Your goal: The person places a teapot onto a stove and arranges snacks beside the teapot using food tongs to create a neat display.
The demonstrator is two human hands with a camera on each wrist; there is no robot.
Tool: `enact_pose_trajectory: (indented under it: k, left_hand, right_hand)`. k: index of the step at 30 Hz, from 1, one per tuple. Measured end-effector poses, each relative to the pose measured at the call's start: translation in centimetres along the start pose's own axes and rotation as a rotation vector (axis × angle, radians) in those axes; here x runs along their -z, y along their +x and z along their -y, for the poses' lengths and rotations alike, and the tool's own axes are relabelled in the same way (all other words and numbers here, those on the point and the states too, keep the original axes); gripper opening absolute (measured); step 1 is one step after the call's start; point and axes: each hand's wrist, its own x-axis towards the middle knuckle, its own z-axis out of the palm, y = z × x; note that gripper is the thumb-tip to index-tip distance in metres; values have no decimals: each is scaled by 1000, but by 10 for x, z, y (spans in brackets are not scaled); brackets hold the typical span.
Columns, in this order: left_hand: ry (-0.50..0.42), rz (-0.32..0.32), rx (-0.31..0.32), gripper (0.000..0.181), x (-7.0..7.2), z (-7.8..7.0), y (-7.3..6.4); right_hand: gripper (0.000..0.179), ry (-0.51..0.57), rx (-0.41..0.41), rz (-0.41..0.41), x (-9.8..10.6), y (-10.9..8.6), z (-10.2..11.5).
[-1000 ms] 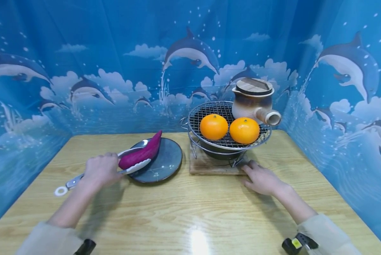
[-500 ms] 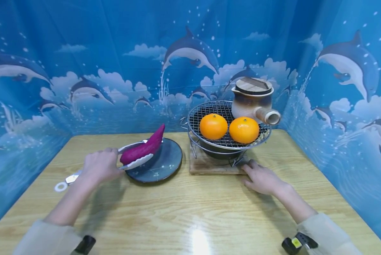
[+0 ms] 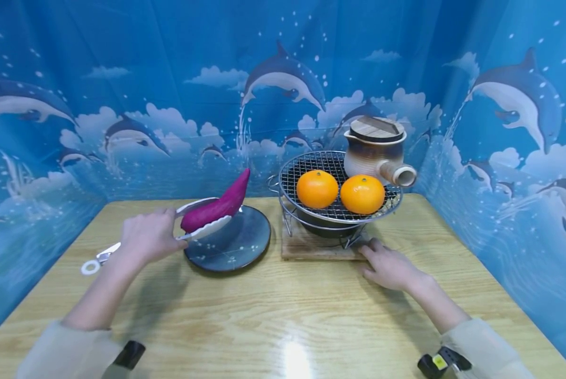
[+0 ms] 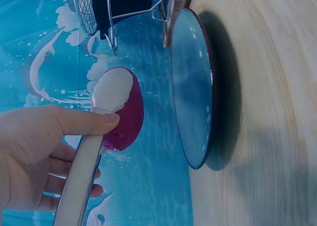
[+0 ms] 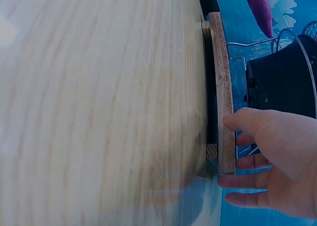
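Tongs (image 4: 79,179) with pale scalloped tips are gripped by my left hand (image 3: 148,237), its thumb along one arm. Between those tips a purple sweet potato (image 3: 221,205) is pinched, raised over the blue-grey plate (image 3: 245,242), its pointed end up and to the right. My right hand (image 3: 389,265) rests at the front right corner of the wooden board (image 3: 311,252). In the right wrist view its thumb touches the edge of the board (image 5: 225,94), the other fingers stretched out around the corner.
On the board stands a small grill stove with a round wire mesh (image 3: 330,158). Two oranges (image 3: 317,189) and a lidded clay pot (image 3: 373,152) sit on the mesh, the pot's handle (image 3: 398,172) jutting forward. A dolphin-print curtain (image 3: 207,63) encloses the table's back and sides.
My left hand has lifted the tongs and sweet potato, which has risen off the plate and shifted slightly right. The right hand has stayed at the board's corner.
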Motion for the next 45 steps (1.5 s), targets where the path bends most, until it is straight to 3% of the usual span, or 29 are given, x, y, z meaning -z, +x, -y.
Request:
enact_pose_trajectory:
  k: [16, 26, 32, 45]
  left_hand:
    - [-15, 9, 30, 82, 13, -6, 4]
    - [-2, -22, 35, 73, 17, -10, 7]
    - [2, -19, 47, 77, 20, -13, 9]
    - [13, -16, 57, 72, 22, -18, 13]
  right_hand:
    - [34, 10, -7, 2, -1, 0, -1]
    - [31, 6, -5, -5, 0, 0, -1]
    - [33, -14, 5, -16, 0, -2, -1]
    - [32, -98, 55, -92, -4, -3, -1]
